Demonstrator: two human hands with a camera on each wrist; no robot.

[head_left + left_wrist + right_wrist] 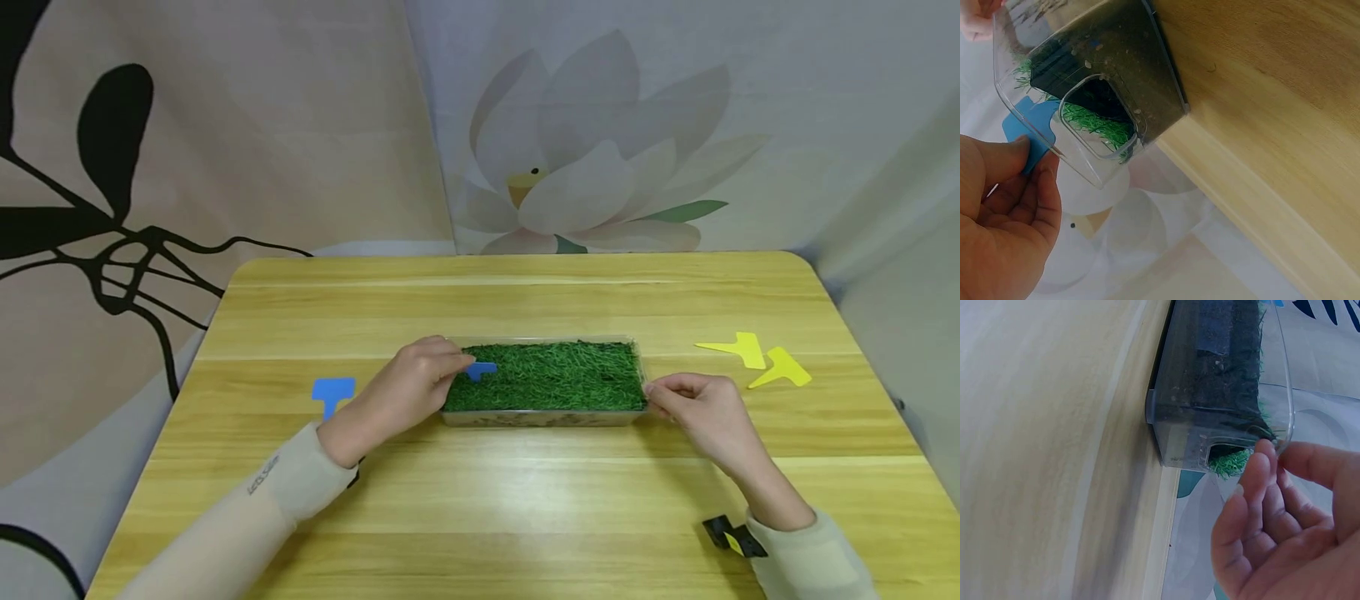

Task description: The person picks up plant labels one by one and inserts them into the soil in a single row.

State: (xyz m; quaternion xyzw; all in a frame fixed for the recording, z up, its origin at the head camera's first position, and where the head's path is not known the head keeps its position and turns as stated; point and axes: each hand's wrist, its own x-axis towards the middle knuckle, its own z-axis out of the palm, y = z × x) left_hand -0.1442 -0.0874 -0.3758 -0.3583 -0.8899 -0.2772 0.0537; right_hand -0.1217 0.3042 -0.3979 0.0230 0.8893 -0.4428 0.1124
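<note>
A clear plastic box (540, 419) filled with dark soil and topped with green artificial grass (558, 375) stands mid-table. At its left end my left hand (401, 383) pinches a blue T-shaped plant label (482, 369) between thumb and fingers. The label (1030, 124) is at the box's rim in the left wrist view; whether its stem touches the grass I cannot tell. My right hand (705, 412) grips the box's right end. In the right wrist view, its thumb and fingertips (1264, 450) pinch the rim's corner.
Another blue T-shaped label (333, 393) lies left of the box, partly behind my left forearm. Two yellow T-shaped labels (748, 348) (783, 368) lie on the right. The wooden table (517, 517) ends before a printed cloth backdrop (337, 125).
</note>
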